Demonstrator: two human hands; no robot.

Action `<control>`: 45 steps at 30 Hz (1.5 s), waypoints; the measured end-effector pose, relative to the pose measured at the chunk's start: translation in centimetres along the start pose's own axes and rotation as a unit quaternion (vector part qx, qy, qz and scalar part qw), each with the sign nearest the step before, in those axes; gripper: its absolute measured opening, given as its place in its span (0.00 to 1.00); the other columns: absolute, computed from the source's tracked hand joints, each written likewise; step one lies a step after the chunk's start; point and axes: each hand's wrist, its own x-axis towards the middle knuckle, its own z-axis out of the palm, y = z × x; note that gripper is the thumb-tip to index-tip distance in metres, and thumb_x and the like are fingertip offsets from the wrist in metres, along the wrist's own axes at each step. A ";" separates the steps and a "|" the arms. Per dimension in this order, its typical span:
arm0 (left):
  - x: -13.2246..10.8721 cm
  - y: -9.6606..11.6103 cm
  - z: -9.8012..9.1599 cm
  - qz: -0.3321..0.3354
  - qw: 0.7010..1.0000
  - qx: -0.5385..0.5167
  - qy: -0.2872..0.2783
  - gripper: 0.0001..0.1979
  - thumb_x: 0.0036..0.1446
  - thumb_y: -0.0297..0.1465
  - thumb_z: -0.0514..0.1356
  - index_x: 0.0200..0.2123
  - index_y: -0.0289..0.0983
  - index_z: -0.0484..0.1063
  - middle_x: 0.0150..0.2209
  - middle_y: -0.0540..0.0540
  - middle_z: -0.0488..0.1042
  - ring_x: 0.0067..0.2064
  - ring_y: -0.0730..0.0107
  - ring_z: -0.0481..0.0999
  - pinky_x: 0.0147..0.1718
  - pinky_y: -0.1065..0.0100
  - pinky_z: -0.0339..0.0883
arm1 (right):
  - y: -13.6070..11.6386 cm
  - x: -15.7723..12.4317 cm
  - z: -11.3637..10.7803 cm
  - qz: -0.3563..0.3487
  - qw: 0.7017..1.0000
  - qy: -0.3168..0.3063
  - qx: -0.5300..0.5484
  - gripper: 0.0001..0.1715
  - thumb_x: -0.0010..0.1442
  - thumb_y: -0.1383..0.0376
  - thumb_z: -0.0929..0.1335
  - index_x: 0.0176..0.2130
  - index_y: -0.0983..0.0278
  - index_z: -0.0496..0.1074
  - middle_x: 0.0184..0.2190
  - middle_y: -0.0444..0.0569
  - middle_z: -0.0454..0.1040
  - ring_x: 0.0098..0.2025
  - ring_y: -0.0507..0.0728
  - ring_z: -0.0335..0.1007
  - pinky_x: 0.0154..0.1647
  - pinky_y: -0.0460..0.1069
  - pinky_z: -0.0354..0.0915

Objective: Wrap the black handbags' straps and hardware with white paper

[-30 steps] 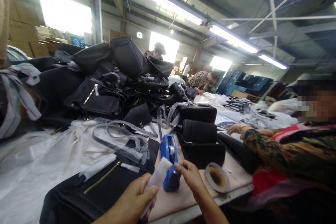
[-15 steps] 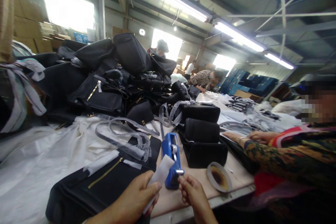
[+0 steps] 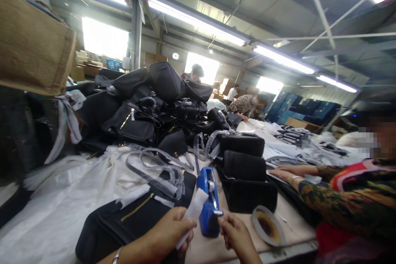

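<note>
My left hand (image 3: 173, 231) is closed round a white folded strip (image 3: 196, 207), which looks like paper or thin foam. It rises beside a blue tape dispenser (image 3: 203, 181) with a roll of clear tape. At the dispenser's cutting end, my right hand (image 3: 236, 233) pinches the tape's end; the tape between the fingertips is barely visible. Left of the dispenser lies a black handbag (image 3: 108, 231) with a gold zipper, partly behind my left forearm. Its plastic-wrapped handles (image 3: 151, 169) loop over the back.
Black bags (image 3: 130, 128) form a large pile behind. Several black pouches (image 3: 250, 194) stand right of the dispenser, near a large tape roll (image 3: 268, 226) lying flat. White sheeting (image 3: 71, 189) covers the left side. A co-worker's arms (image 3: 321, 189) reach in from the right.
My view has shifted, so the scene sits lower and further right, and more brown cloth shows at the left. Both hands stay in nearly the same place beside the dispenser.
</note>
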 end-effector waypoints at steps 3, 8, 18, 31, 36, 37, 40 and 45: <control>0.3 -0.1 0.0 -0.005 1.000 0.013 0.004 0.20 0.43 0.49 0.59 0.29 0.38 0.63 0.18 0.55 0.66 0.14 0.79 0.59 0.12 0.75 0.52 | -0.4 -0.1 -0.3 -0.020 0.999 0.010 -0.026 0.19 0.54 0.49 0.60 0.24 0.60 0.59 0.18 0.42 0.67 0.14 0.48 0.55 0.14 0.44 0.52; 0.6 -0.4 -0.1 0.013 1.000 0.015 0.000 0.18 0.43 0.47 0.58 0.29 0.38 0.62 0.18 0.55 0.65 0.13 0.79 0.57 0.11 0.75 0.51 | -1.7 -0.6 -1.1 -0.064 0.992 0.033 -0.104 0.14 0.58 0.57 0.61 0.24 0.61 0.63 0.20 0.44 0.71 0.18 0.51 0.62 0.18 0.44 0.54; -1.2 0.6 0.1 0.012 1.000 0.001 0.008 0.15 0.47 0.42 0.57 0.32 0.37 0.63 0.20 0.54 0.66 0.17 0.79 0.59 0.15 0.75 0.53 | -0.5 -2.1 -0.7 -0.085 0.968 0.080 -0.223 0.08 0.56 0.64 0.62 0.26 0.61 0.64 0.25 0.53 0.74 0.32 0.62 0.72 0.34 0.51 0.59; -1.1 0.9 0.1 0.007 1.000 -0.001 0.000 0.13 0.48 0.40 0.58 0.30 0.37 0.63 0.21 0.53 0.67 0.17 0.78 0.61 0.16 0.74 0.55 | -9.0 -4.4 3.5 -0.177 0.963 -0.125 0.157 0.18 0.61 0.51 0.68 0.33 0.63 0.72 0.24 0.42 0.67 0.23 0.48 0.60 0.23 0.43 0.58; -1.9 1.7 0.2 -0.003 1.000 -0.019 0.003 0.07 0.48 0.33 0.55 0.31 0.36 0.63 0.23 0.53 0.65 0.20 0.78 0.61 0.18 0.74 0.55 | -8.7 -4.0 4.4 -0.175 0.965 -0.118 0.154 0.16 0.61 0.52 0.68 0.34 0.62 0.73 0.25 0.43 0.70 0.24 0.50 0.63 0.23 0.43 0.61; -2.1 1.8 0.2 -0.005 1.000 -0.022 0.003 0.08 0.48 0.32 0.54 0.32 0.36 0.63 0.23 0.53 0.65 0.20 0.78 0.61 0.18 0.74 0.55 | -8.8 -3.9 4.4 -0.171 0.966 -0.121 0.154 0.16 0.61 0.52 0.68 0.34 0.62 0.73 0.25 0.43 0.70 0.24 0.49 0.63 0.23 0.43 0.61; -2.3 2.0 0.3 -0.018 0.999 -0.028 -0.002 0.10 0.48 0.32 0.53 0.35 0.37 0.61 0.25 0.54 0.66 0.21 0.78 0.61 0.19 0.74 0.56 | -9.0 -3.9 4.2 -0.153 0.963 -0.142 0.170 0.13 0.61 0.55 0.68 0.40 0.62 0.71 0.25 0.43 0.71 0.23 0.49 0.64 0.22 0.43 0.61; -2.0 1.7 0.4 -0.007 1.000 -0.016 -0.007 0.10 0.50 0.34 0.54 0.36 0.38 0.59 0.23 0.55 0.65 0.19 0.77 0.59 0.18 0.72 0.53 | -9.6 -3.7 4.1 -0.119 0.961 -0.150 0.199 0.36 0.59 0.59 0.69 0.61 0.60 0.52 0.24 0.38 0.69 0.21 0.50 0.65 0.19 0.43 0.62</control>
